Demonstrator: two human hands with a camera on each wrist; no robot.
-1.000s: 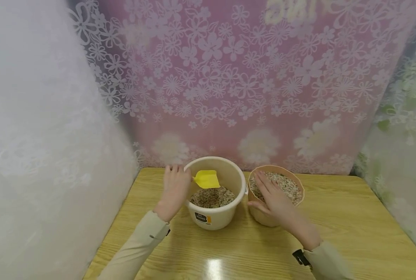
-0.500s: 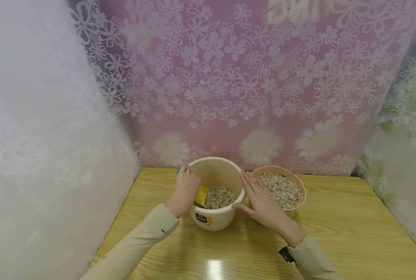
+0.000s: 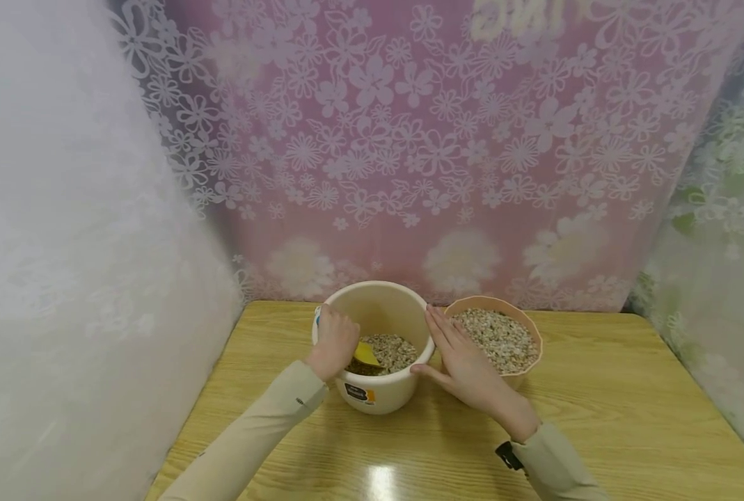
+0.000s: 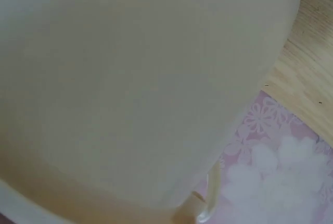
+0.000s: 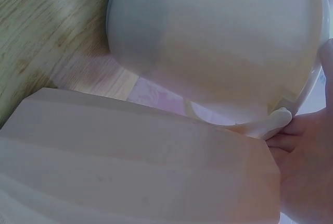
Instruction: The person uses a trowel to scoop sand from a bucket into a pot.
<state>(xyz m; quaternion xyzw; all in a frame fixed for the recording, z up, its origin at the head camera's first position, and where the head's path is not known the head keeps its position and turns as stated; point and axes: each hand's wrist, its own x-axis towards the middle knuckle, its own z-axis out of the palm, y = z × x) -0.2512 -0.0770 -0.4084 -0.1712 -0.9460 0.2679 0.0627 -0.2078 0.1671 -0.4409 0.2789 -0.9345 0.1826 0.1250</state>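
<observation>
A cream bucket [image 3: 381, 396] stands on the table with a layer of small pale pebble-like grains [image 3: 397, 353] inside. My left hand [image 3: 335, 342] is over its left rim, gripping a yellow scoop [image 3: 366, 353] whose blade lies against the grains. The scoop's handle is mostly hidden by the fingers. My right hand [image 3: 462, 358] rests on the bucket's right rim, fingers straight along it and thumb at the front. In the right wrist view that hand [image 5: 307, 156] touches the rim near the handle joint [image 5: 281, 117]. The left wrist view shows only the bucket's outer wall [image 4: 130, 88].
A peach scalloped pot [image 3: 537, 348], full of similar grains [image 3: 497, 337], stands right of the bucket, partly behind the right hand. Both containers are near the back edge of the wooden table [image 3: 622, 417]. A flowered curtain [image 3: 409, 174] hangs close behind.
The right hand has moved left from the peach pot to the bucket's rim. The left hand has lowered the yellow scoop into the bucket, its blade now tilted down at the grains.
</observation>
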